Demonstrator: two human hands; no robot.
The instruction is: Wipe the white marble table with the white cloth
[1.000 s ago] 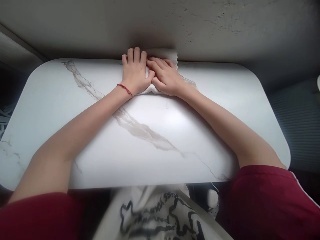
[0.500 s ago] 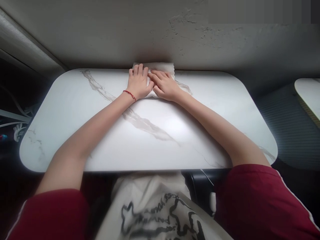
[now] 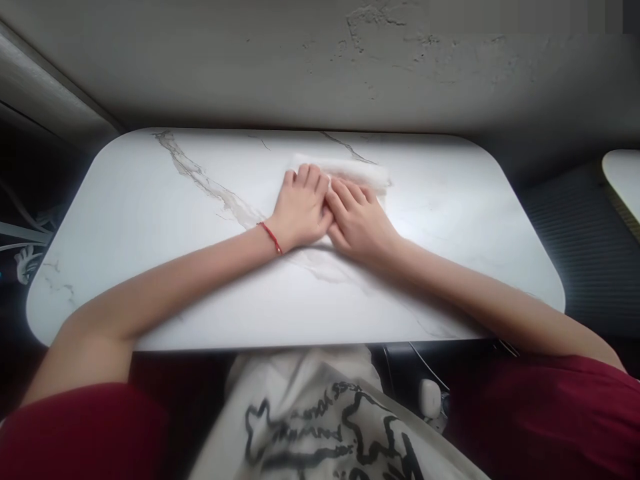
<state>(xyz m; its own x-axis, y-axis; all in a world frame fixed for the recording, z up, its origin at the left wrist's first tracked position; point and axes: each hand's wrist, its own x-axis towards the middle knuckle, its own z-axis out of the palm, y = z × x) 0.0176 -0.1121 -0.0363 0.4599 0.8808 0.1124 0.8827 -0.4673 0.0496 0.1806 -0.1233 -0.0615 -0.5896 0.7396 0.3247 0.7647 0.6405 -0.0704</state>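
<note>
A thin white cloth (image 3: 350, 172) lies on the white, marble-patterned tabletop (image 3: 200, 307), behind and to the right of its middle. My left hand (image 3: 303, 207), with a red cord bracelet at the wrist, presses down on the cloth's left part with bent fingers. Beside it, my right hand (image 3: 363, 217) bears on the cloth too, its fingers close together and pointing up and left. The two hands touch at the thumbs. Much of the cloth is hidden under them; its far edge looks folded and blurred.
A grey wall (image 3: 225, 67) with flaking patches rises behind the table. White cables (image 3: 25, 243) hang off the left side. Another white tabletop (image 3: 625, 173) shows at the far right. Below the front edge are a printed white fabric (image 3: 310, 413) and a small white object (image 3: 430, 398).
Both hands have slid the cloth from the table's back edge toward me and to the right. The cloth's far edge now lies on the tabletop, away from the wall.
</note>
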